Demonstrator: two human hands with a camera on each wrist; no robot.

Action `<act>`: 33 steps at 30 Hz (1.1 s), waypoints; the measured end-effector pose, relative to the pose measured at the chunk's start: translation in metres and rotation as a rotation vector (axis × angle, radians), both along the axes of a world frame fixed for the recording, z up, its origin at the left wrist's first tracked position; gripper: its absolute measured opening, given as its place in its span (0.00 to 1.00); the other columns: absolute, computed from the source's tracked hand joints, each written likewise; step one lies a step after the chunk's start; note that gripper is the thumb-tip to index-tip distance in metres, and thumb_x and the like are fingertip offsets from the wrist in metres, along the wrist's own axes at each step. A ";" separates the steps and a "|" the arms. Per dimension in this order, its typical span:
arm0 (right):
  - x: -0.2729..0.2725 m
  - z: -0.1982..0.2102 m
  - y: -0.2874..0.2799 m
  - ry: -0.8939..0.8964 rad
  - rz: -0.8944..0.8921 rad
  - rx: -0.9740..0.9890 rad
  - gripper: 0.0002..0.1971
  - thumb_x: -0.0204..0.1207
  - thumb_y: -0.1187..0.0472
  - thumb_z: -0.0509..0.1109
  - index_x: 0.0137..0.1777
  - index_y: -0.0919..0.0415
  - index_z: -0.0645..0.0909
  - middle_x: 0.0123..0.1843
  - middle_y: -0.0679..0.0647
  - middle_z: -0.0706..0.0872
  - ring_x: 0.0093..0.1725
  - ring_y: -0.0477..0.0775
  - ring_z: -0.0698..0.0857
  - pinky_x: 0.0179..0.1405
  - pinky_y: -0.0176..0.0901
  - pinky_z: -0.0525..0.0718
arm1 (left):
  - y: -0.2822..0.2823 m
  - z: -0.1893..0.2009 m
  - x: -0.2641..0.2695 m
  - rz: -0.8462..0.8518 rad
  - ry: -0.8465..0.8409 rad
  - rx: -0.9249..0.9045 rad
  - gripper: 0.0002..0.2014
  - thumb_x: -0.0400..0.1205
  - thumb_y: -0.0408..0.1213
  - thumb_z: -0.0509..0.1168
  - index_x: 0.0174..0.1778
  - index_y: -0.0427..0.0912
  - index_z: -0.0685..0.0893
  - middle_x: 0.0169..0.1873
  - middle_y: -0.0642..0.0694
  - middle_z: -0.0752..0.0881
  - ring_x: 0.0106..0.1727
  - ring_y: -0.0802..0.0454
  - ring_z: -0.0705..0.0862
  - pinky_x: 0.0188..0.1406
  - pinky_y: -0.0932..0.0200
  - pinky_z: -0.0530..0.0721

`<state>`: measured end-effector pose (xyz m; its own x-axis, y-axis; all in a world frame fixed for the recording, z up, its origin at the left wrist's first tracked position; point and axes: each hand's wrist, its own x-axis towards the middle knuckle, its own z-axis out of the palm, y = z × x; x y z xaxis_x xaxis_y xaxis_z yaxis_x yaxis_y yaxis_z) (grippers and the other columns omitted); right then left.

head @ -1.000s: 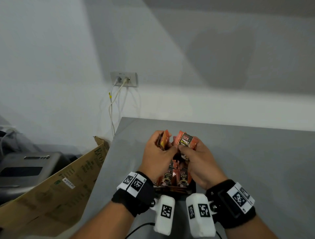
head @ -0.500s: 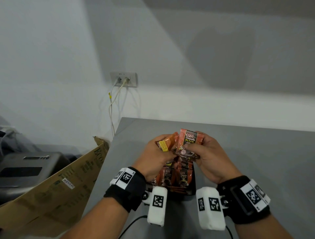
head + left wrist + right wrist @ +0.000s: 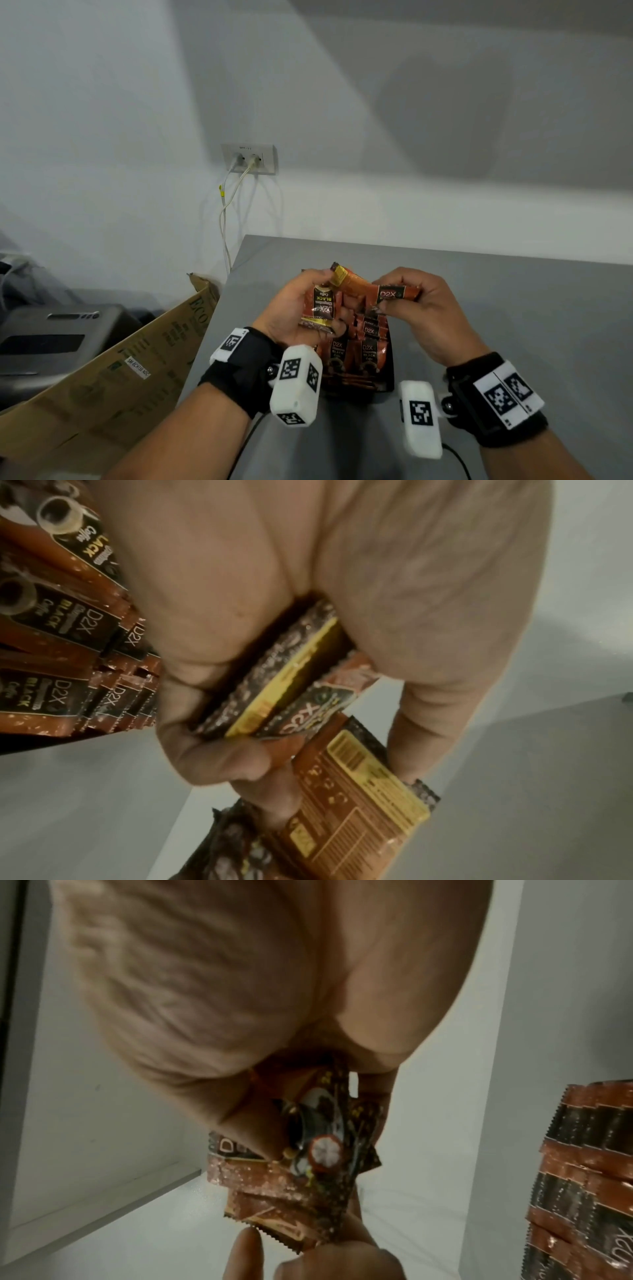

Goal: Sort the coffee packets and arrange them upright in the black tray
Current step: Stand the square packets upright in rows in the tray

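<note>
Orange-and-black D2X coffee packets stand upright in rows in a black tray (image 3: 388, 385) on the grey table, just in front of my wrists. Above the tray my left hand (image 3: 305, 308) grips a small stack of coffee packets (image 3: 320, 305), label facing me; the left wrist view shows the same stack (image 3: 291, 685) clamped between thumb and fingers. My right hand (image 3: 411, 301) pinches further coffee packets (image 3: 397, 294) by the edge, seen close up as packets (image 3: 322, 1150) in the right wrist view. The two bundles touch in the middle. Rows of tray packets (image 3: 61, 631) fill the left of the left wrist view.
The grey table (image 3: 513, 325) runs to the right and ends at a white wall. A wall socket (image 3: 249, 158) with white cables hangs down left of the table. An open cardboard box (image 3: 113, 370) stands at the table's left edge, with a grey machine (image 3: 51, 335) behind it.
Both hands have drawn slightly apart above the tray. The left hand's stack has turned so its printed face shows, and the right hand's packets now lie more level.
</note>
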<state>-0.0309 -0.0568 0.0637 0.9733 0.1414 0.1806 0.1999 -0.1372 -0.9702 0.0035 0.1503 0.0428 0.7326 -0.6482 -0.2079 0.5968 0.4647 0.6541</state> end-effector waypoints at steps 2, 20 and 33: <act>0.000 0.000 -0.001 -0.023 0.006 -0.012 0.11 0.68 0.73 0.74 0.41 0.55 0.90 0.41 0.60 0.90 0.42 0.55 0.88 0.47 0.44 0.87 | 0.001 0.003 0.001 -0.013 0.016 0.014 0.24 0.76 0.57 0.70 0.56 0.39 0.88 0.41 0.35 0.87 0.33 0.48 0.83 0.29 0.60 0.79; -0.002 -0.007 0.038 0.413 -0.158 0.564 0.14 0.88 0.60 0.62 0.68 0.67 0.79 0.51 0.62 0.91 0.43 0.59 0.90 0.33 0.52 0.84 | -0.023 -0.003 0.000 0.560 -0.434 0.477 0.24 0.73 0.18 0.77 0.60 0.44 0.84 0.44 0.36 0.93 0.44 0.39 0.92 0.48 0.42 0.91; 0.002 -0.007 0.010 0.374 -0.180 0.554 0.09 0.79 0.73 0.67 0.57 0.66 0.84 0.48 0.65 0.91 0.43 0.61 0.90 0.40 0.54 0.87 | -0.006 0.002 -0.004 0.429 -0.131 0.156 0.19 0.85 0.22 0.62 0.71 0.37 0.79 0.56 0.31 0.90 0.51 0.38 0.90 0.44 0.47 0.89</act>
